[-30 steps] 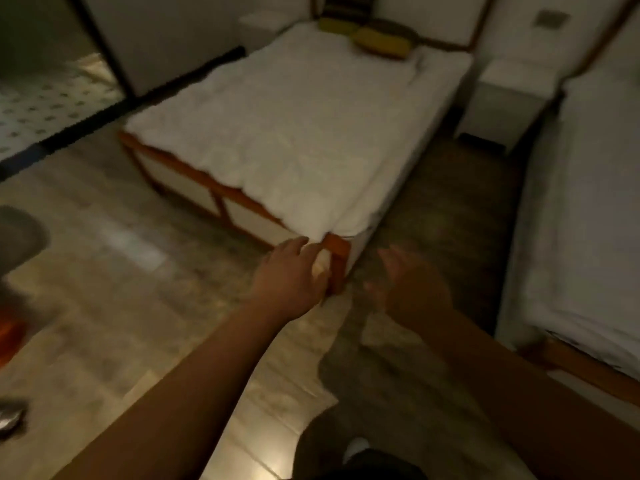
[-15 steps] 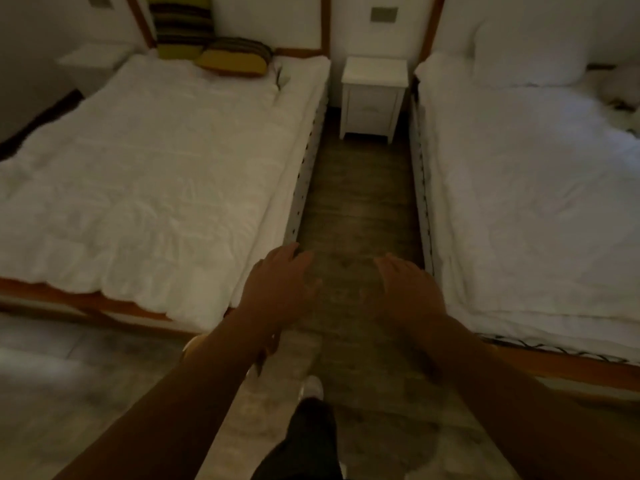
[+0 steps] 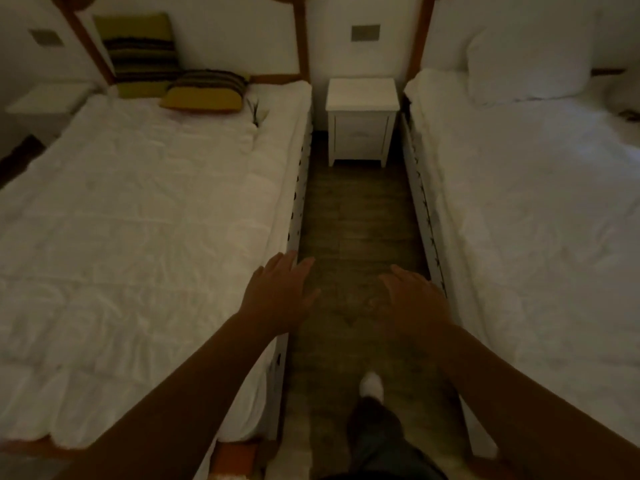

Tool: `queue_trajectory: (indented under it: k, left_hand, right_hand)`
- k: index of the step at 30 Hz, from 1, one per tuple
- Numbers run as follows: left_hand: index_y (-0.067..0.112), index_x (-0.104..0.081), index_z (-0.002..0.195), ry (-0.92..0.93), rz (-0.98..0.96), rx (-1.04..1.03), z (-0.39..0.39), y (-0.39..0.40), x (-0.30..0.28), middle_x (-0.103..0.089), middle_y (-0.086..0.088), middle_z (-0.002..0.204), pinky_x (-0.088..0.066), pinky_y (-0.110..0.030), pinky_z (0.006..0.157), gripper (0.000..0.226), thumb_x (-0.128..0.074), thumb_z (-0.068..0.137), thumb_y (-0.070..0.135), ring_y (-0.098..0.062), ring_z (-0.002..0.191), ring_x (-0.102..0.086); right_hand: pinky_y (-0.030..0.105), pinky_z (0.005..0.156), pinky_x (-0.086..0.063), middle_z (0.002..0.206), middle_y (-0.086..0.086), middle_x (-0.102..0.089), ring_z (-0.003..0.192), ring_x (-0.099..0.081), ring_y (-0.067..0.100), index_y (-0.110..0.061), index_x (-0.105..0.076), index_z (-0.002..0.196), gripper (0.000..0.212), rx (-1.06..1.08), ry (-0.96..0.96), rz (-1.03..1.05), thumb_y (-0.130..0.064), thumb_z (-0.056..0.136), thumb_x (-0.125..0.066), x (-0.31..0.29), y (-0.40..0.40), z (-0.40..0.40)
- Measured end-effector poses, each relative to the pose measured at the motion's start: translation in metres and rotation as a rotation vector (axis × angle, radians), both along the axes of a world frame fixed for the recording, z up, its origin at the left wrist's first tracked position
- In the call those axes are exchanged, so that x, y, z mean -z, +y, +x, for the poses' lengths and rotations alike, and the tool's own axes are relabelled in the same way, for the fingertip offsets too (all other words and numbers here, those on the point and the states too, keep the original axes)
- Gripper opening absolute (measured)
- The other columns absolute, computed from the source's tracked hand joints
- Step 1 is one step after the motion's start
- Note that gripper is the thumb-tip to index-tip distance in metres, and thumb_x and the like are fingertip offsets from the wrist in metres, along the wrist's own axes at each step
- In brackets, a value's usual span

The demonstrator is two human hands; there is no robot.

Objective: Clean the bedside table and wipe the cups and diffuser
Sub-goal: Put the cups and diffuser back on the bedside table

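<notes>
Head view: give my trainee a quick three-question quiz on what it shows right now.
1. True or false: the left hand holds a cloth.
2. Where does the bedside table stand? A) between the two beds, by the wall B) at the foot of the left bed C) on the right bed
3. Fill in: the striped cushions lie on the ___ bed.

Key: 1 false, both it and the right hand are open and empty. 2 A. 3 left.
</notes>
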State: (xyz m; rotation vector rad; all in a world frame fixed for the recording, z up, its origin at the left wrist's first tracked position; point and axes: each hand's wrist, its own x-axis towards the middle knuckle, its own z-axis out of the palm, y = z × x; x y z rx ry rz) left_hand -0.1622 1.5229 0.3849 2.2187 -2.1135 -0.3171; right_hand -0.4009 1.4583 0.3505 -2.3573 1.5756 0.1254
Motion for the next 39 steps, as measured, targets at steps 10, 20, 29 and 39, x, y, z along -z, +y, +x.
queue_trajectory:
  k: [10, 20, 29, 39]
  left_hand:
    - [0.030, -0.024, 0.146, 0.019, 0.024, -0.132, 0.051, -0.245, 0.011, -0.025, -0.007, 0.156, -0.029, -0.052, 0.111, 0.070, -0.042, 0.087, 0.062, -0.028, 0.141, -0.026]
    - [0.028, -0.025, 0.147, 0.049, 0.009, -0.268, 0.149, -0.450, 0.027, -0.027, -0.006, 0.155, -0.032, -0.047, 0.110, 0.070, -0.044, 0.088, 0.061, -0.027, 0.140, -0.028]
    - [0.028, -0.026, 0.146, 0.051, 0.043, -0.378, 0.278, -0.626, 0.033, -0.028, -0.006, 0.154, -0.037, -0.047, 0.105, 0.070, -0.045, 0.087, 0.061, -0.027, 0.138, -0.032]
    - [0.026, -0.026, 0.145, 0.096, 0.082, -0.635, 0.377, -0.770, 0.069, -0.029, -0.006, 0.153, -0.037, -0.045, 0.104, 0.071, -0.045, 0.087, 0.061, -0.027, 0.136, -0.033]
  right_hand:
    - [0.051, 0.111, -0.026, 0.156, 0.002, -0.028, 0.140, -0.031, 0.026, -0.029, -0.028, 0.146, 0.067, -0.100, 0.013, -0.010, -0.060, 0.089, -0.045, 0.003, -0.270, 0.061]
    - [0.045, 0.113, -0.026, 0.157, 0.001, -0.026, 0.140, -0.030, 0.024, -0.027, -0.026, 0.148, 0.069, -0.172, 0.017, -0.006, -0.061, 0.090, -0.042, 0.006, -0.497, 0.160]
    - [0.045, 0.115, -0.020, 0.160, 0.003, -0.016, 0.144, -0.021, 0.025, -0.026, -0.017, 0.151, 0.075, -0.251, 0.016, 0.084, -0.059, 0.091, -0.046, 0.010, -0.677, 0.290]
    - [0.046, 0.111, -0.032, 0.157, 0.002, -0.024, 0.139, -0.030, 0.027, -0.026, -0.019, 0.149, 0.071, -0.560, 0.031, 0.138, -0.055, 0.091, -0.047, 0.036, -0.869, 0.442]
